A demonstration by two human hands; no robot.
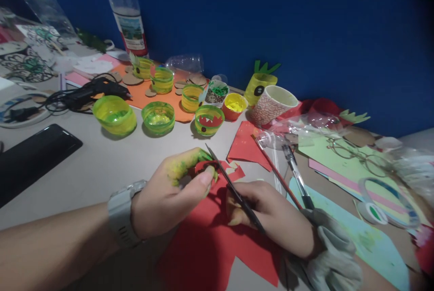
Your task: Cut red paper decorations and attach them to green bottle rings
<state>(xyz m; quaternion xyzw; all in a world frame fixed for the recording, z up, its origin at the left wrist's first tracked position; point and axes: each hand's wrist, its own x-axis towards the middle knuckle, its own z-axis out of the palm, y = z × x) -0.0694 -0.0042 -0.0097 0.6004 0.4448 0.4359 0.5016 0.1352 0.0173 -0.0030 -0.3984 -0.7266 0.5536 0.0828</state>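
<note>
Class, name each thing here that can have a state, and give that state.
Tall clear labelled plastic bottle: upright
Clear plastic container: on its side
Black glossy phone: screen dark
Black glue gun: lying down
Large yellow-green bowl: upright, open
White patterned cup: open-topped
Small red cup: holding yellow contents
Large red paper sheet: notched
Red paper scrap: in left hand
Slim dark pointed tool: in right hand

craft workspace on a tabletop, with cut red paper (203, 259), paintbrush (276, 176), glue gun (101, 90), yellow paint pot (234, 103), green-and-yellow painted bowls (114, 117), tape roll (389, 203), plastic bottles (130, 29)
</note>
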